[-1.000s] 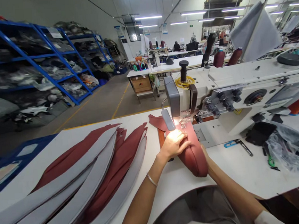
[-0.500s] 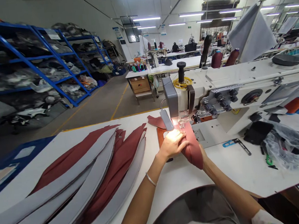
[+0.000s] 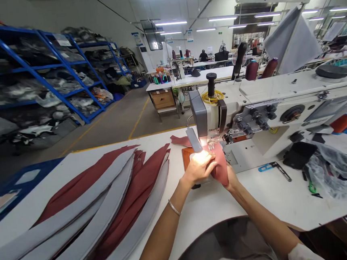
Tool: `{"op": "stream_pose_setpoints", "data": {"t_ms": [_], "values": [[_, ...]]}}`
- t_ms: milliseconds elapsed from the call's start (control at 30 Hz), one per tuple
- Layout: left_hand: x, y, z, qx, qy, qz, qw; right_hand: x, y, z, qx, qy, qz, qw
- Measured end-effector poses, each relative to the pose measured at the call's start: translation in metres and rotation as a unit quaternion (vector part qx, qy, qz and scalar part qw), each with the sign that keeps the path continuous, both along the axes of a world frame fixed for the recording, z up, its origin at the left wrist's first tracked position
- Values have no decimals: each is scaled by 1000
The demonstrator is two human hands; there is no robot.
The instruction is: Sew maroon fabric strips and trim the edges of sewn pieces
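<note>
A dark red fabric piece (image 3: 220, 167) lies under the needle area of a white sewing machine (image 3: 264, 93), lit by a small lamp. My left hand (image 3: 199, 166) presses on the fabric's left side, thumb and fingers closed on it just in front of the presser foot (image 3: 211, 145). The near end of the fabric is gripped by my right hand (image 3: 231, 178), whose fingers are partly hidden behind it. Another dark red strip (image 3: 180, 141) shows beyond the machine head on the left.
Stacked dark red and grey curved panels (image 3: 107, 208) cover the left of the white table (image 3: 158, 232). Right of the machine bed lie blue-handled thread snips (image 3: 274, 169) and a clear plastic bag (image 3: 331, 168). Blue shelves (image 3: 43, 72) stand beyond the floor.
The fabric has moved farther under the presser foot, and less of it shows on the near side. My right hand has shifted forward and left with it; my left hand is nearly unmoved.
</note>
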State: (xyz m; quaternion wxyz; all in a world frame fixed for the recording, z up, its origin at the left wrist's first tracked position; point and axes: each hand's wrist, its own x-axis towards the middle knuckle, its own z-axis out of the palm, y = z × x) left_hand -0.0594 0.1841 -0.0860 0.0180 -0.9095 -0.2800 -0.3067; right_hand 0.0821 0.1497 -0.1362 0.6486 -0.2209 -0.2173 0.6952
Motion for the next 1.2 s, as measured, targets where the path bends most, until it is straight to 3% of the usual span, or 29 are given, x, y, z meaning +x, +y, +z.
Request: {"op": "stream_pose_setpoints", "data": {"t_ms": [300, 600, 967, 1033, 1100, 1200], "values": [[-2, 3, 4, 18, 28, -7, 999, -4, 2, 1, -22, -27, -60, 998], [-4, 6, 12, 35, 55, -31, 997, -6, 0, 4, 31, -82, -45, 995], [0, 8, -6, 37, -12, 30, 999, 5, 5, 8, 53, -136, -29, 989], [2, 9, -8, 43, -19, 39, 998, 13, 0, 13, 57, -211, -8, 976], [4, 11, -9, 56, -20, 43, 997, 19, -4, 20, 61, -321, -22, 945], [4, 13, -7, 79, -18, 50, 995, 23, -1, 33, 85, -504, -141, 848]]}}
